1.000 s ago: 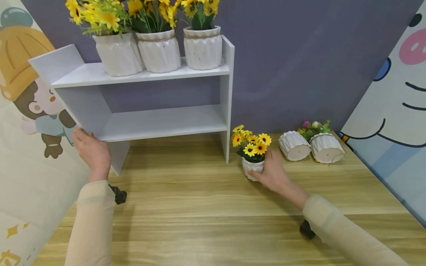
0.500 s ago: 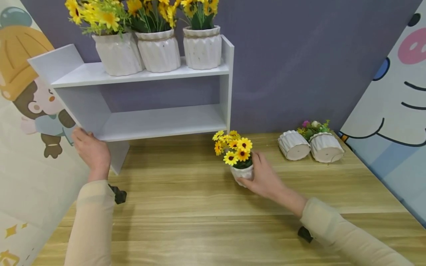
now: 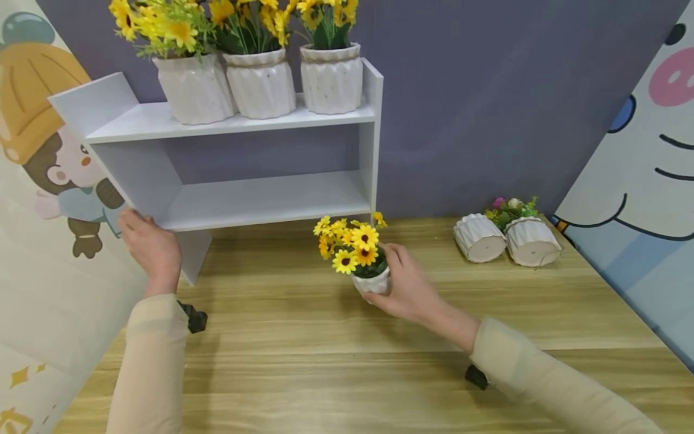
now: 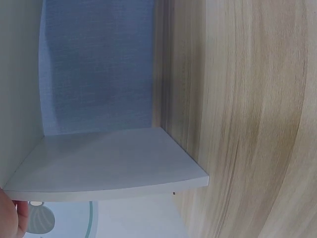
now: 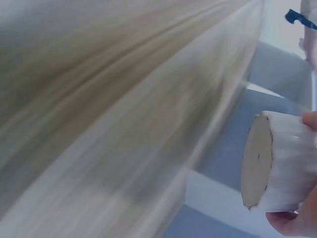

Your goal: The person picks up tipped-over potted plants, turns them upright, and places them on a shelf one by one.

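My right hand (image 3: 408, 288) grips a small white flowerpot (image 3: 371, 284) of yellow artificial daisies (image 3: 355, 247), its thumb and fingers round the sides. Held off the table, the flowerpot leans left, below the right end of the white shelf (image 3: 271, 202). Its round bare base faces the camera in the right wrist view, where the flowerpot (image 5: 287, 163) hides the blooms. At the shelf's left side panel (image 3: 135, 175), my left hand (image 3: 154, 250) holds the front edge. Only a bit of that hand (image 4: 9, 215) shows in the left wrist view, at the panel's edge.
Three larger white pots (image 3: 260, 84) with yellow flowers stand on the upper shelf board. Two small white pots lie on their sides at the table's back right, one a ribbed pot (image 3: 479, 238), the other with mixed flowers (image 3: 512, 211). A grey-purple wall (image 3: 461, 120) rises behind.
My right hand has carried the flowerpot of daisies left, from beside the shelf's right end to in front of it, tilting it leftward. The left hand has stayed on the shelf panel.
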Available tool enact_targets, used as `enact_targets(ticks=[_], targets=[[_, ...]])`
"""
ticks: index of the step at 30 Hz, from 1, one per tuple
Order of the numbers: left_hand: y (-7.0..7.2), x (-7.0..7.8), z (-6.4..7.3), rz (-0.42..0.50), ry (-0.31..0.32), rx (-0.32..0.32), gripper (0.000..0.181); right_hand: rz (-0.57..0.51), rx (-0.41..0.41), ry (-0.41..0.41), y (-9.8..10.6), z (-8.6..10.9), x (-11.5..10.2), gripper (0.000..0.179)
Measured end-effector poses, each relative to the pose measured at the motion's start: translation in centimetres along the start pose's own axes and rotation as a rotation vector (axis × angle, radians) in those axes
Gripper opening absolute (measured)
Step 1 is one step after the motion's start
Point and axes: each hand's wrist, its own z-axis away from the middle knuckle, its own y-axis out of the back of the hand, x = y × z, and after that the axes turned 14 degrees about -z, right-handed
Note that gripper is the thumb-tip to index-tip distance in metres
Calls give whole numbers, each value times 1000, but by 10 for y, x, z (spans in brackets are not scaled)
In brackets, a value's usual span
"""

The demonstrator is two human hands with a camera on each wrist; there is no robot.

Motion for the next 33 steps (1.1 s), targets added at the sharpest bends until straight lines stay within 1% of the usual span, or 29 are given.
enact_targets(ticks=[6, 10, 13, 15, 18, 21, 28, 33], targets=[[-1, -2, 1, 4, 2, 8, 29, -25, -2, 30, -5, -12, -15, 93], [-1, -2, 0, 8, 2, 4, 29, -45, -5, 46, -6, -25, -28, 94], [-1, -2, 0, 14, -8, 7, 29, -67, 9, 81, -7, -36, -37, 94], [-1, -2, 0, 14, -13, 11, 28, -79, 25, 114, -8, -44, -42, 94], [-1, -2, 0, 11, -16, 10, 28, -77, 51, 170, -10, -55, -48, 93], [-1, -1, 0, 8, -12, 5, 29, -66, 73, 209, -10, -65, -53, 93], [-1, -1, 1, 5, -16, 10, 29, -52, 138, 212, -4, -83, -60, 94], [-1, -3, 1, 7, -20, 19, 29, -42, 196, 251, 1, -95, -59, 93]])
